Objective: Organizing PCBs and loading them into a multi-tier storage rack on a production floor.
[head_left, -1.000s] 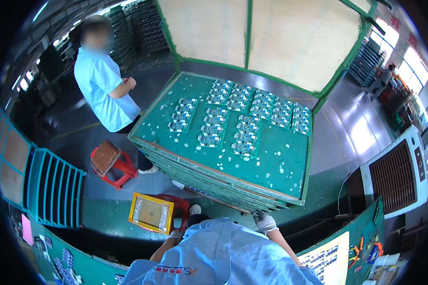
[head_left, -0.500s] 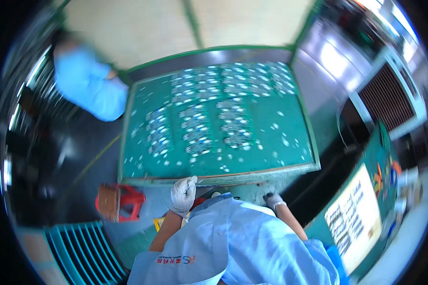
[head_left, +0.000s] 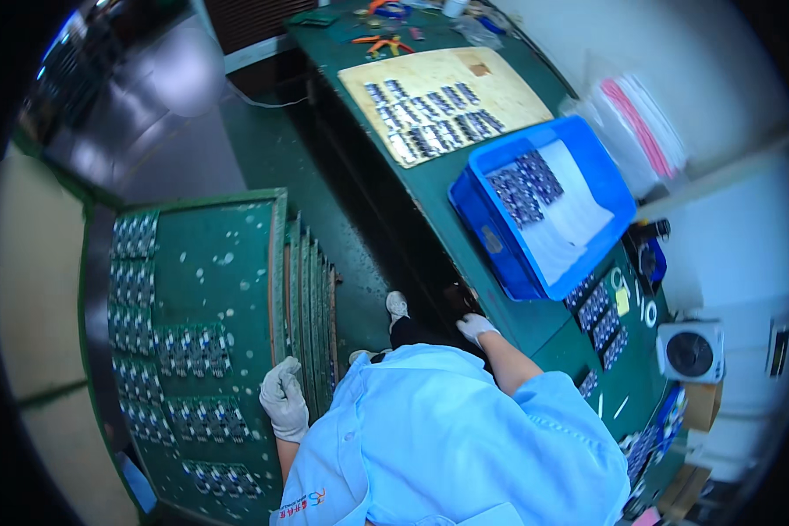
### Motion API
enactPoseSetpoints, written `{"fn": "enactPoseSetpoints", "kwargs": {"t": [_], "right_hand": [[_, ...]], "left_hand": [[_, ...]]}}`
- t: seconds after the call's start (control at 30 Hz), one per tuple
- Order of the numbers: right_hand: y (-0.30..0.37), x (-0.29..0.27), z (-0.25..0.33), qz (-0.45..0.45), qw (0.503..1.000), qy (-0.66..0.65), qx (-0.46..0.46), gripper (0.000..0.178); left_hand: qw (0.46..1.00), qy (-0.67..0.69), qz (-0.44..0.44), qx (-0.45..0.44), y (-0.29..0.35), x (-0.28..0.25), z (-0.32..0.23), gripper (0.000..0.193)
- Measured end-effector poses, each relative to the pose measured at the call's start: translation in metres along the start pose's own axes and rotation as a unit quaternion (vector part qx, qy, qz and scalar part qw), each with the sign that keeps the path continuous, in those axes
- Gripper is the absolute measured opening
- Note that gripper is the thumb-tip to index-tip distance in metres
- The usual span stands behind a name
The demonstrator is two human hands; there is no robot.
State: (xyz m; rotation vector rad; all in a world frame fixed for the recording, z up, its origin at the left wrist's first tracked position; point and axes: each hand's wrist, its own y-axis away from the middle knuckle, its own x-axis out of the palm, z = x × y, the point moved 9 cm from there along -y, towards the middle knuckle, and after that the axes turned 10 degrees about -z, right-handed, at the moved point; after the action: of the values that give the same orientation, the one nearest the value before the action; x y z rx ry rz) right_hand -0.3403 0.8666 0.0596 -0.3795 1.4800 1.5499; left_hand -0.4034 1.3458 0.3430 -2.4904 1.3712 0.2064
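you have just turned to your right: half a second ago you were facing the green rack point(head_left: 247, 298) squarely, and now it stands off to your left, with the worktop point(head_left: 522, 320) to your right. its circuit boards point(head_left: 193, 349) appear to lie in the same arrangement on top, so this looks like a change of place, with no board taken up.

your hands are well apart. the left hand point(head_left: 284, 399), gloved, has its fingers bent beside the rack's edge; you can't tell here whether they touch it or close on anything. the right hand point(head_left: 476, 329), gloved too, is at the worktop's near edge, and its grip can't be told.

as for containers, the blue tub point(head_left: 500, 252) sits tilted in your view on the worktop, holding dark boards point(head_left: 528, 187) grouped toward its left end, with white sheets point(head_left: 579, 219) under and beside them. just beyond it, the clear bag point(head_left: 642, 123) holds pink and white sheeting. the cream panel point(head_left: 412, 74) next to the tub carries rows of small boards point(head_left: 430, 127).
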Motion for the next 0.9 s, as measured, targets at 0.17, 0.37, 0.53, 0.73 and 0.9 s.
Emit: {"fn": "enactPoseSetpoints", "kwargs": {"t": [0.17, 0.37, 0.53, 0.73, 0.9], "right_hand": [[0.065, 0.013, -0.085, -0.017, 0.988, -0.089, 0.124, 0.048], [0.040, -0.025, -0.045, -0.084, 0.986, -0.128, -0.058, 0.034], [0.065, -0.146, 0.045, -0.008, 0.932, -0.267, -0.246, 0.035], [0.103, -0.252, 0.029, -0.010, 0.859, -0.384, -0.339, 0.032], [0.063, -0.276, -0.075, -0.083, 0.782, -0.597, -0.157, 0.032]], "left_hand": [[0.978, -0.171, -0.022, 0.117, -0.018, 0.041, -0.018, 0.026], [0.946, -0.256, -0.117, 0.163, -0.008, 0.041, -0.016, 0.036], [0.896, -0.387, -0.143, 0.165, -0.007, 0.039, -0.010, 0.046], [0.898, -0.372, -0.200, 0.122, -0.006, 0.038, 0.007, 0.053], [0.852, -0.452, -0.175, 0.195, -0.001, 0.110, -0.026, 0.039]]}}
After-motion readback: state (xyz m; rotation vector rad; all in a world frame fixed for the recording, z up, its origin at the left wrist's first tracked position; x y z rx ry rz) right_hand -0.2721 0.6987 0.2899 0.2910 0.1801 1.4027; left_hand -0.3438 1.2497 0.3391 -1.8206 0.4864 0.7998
